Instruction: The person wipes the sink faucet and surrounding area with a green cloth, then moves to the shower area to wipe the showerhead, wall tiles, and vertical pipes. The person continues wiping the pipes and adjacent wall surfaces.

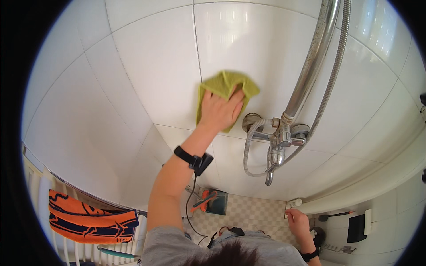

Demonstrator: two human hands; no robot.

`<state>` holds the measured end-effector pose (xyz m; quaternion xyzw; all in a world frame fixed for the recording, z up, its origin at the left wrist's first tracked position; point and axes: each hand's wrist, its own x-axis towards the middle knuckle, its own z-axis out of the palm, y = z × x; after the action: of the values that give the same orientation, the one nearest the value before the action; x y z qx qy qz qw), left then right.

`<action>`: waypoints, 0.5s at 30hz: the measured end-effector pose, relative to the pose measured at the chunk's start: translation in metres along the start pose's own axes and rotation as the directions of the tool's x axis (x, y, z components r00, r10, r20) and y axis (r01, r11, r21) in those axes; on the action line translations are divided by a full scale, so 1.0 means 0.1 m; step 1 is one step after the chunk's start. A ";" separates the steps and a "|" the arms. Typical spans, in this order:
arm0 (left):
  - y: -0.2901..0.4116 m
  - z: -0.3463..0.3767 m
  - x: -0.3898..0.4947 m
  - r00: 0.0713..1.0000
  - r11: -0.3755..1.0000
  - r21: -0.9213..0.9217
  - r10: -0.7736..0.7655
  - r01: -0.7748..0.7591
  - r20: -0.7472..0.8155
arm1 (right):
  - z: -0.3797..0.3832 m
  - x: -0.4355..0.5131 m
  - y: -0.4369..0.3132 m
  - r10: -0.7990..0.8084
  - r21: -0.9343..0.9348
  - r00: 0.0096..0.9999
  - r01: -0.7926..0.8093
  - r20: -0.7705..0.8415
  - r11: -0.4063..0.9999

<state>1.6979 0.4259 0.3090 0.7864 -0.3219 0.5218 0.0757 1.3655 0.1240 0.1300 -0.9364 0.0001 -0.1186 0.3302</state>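
Observation:
Flat against the white wall tiles, my left hand (219, 111) presses a yellow-green cleaning cloth (226, 81). The cloth's upper edge is creased and slightly blurred, and its folds show between my fingers. Just right of the cloth is a chrome shower mixer tap (276, 153), fixed to the wall and apart from my hand. My right hand (298, 222) hangs low at my right side, its fingers loosely bent and nothing seen in it. A black strap with a small box (198, 163) sits on my left wrist, and a cable runs down from it.
A chrome riser pipe (309, 63) and a metal shower hose (334, 73) rise from the tap. An orange towel (91, 219) hangs on a white radiator (88, 254) at lower left. A dustpan (216, 202) with an orange brush lies on the checked floor (253, 209).

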 end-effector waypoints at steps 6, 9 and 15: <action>0.16 -0.25 1.24 0.945 0.998 0.054 0.040 -0.024 -0.325 | 0.02 -0.02 0.03 0.002 0.020 0.999 -0.003 0.045 1.000; 0.14 -0.15 1.05 0.968 0.995 0.057 0.092 -0.080 -0.234 | 0.01 -0.04 0.06 -0.019 0.029 0.999 0.018 0.031 0.999; -0.04 -0.10 -0.35 0.990 0.990 0.076 0.114 -0.120 0.087 | -0.20 -0.29 0.23 0.047 0.067 0.997 -0.043 -0.064 0.997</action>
<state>1.6837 0.4489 0.2840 0.7894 -0.3488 0.5051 -0.0004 1.3342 0.0961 0.1248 -0.9205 0.0282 -0.1418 0.3631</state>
